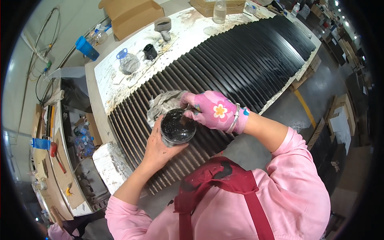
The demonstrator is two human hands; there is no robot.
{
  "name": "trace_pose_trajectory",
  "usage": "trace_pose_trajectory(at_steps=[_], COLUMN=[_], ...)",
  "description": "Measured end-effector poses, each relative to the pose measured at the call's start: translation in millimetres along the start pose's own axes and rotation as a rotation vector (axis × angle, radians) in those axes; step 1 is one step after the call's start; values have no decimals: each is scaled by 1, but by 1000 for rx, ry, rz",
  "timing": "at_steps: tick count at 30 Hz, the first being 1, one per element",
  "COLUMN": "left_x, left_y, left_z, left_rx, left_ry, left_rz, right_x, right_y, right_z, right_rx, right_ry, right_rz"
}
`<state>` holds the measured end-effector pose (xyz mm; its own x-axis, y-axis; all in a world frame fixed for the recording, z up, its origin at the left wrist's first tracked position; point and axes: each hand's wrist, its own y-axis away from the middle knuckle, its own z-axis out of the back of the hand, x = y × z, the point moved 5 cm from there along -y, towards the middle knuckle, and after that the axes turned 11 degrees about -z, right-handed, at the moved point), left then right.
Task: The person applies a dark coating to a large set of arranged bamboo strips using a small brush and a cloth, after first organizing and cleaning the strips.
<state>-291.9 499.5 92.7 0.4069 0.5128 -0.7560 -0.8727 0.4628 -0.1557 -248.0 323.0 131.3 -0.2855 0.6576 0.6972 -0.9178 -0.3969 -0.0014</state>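
My bare left hand [157, 149] is wrapped round a clear round tub [178, 127] whose inside is smeared with black liquid. My right hand [213, 110], in a pink flowered glove, has its fingers closed at the tub's upper right rim. Whatever those fingers pinch is hidden or too small to name. Just behind the tub, a crumpled grey rag [165, 105] lies on a row of long narrow strips [138, 102]. Those strips look glossy black toward the far right and duller, with brownish edges, near my left hand.
On the stained white table [110, 76] stand a blue-handled jug [129, 63], a small black cup [150, 52], a grey cup [163, 25] and a clear bottle [219, 12]. An open cardboard box [132, 18] lies behind. At left, a bench holds a red-headed mallet [53, 150].
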Motion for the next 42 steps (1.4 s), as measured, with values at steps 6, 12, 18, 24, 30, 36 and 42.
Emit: trace_pose_trajectory(at_steps=[6, 12, 18, 24, 30, 36, 42], left_x=[-15, -43, -38, -28, -14, -16, 4], left_y=[-27, -51, -65, -86, -111, -136, -123], left_z=[-27, -47, -61, -73, -71, -84, -33], left_rx=[-54, -91, -141, -156, -322, -249, -142], left_ry=[-33, -80, -68, -25, -14, -127, -538], left_rz=[70, 98, 127, 199, 208, 206, 72], right_x=[-36, -78, -106, -115, -121, -130, -165], right_y=[3, -2, -18, -23, -27, -42, -84], right_z=[51, 53, 48, 57, 78, 46, 64], right_rx=[-1, 89, 201, 27, 25, -3, 5], right_ry=[-33, -251, -458, -228, -397, -675, -730], right_rz=[37, -42, -164, -10, 80, 149, 61])
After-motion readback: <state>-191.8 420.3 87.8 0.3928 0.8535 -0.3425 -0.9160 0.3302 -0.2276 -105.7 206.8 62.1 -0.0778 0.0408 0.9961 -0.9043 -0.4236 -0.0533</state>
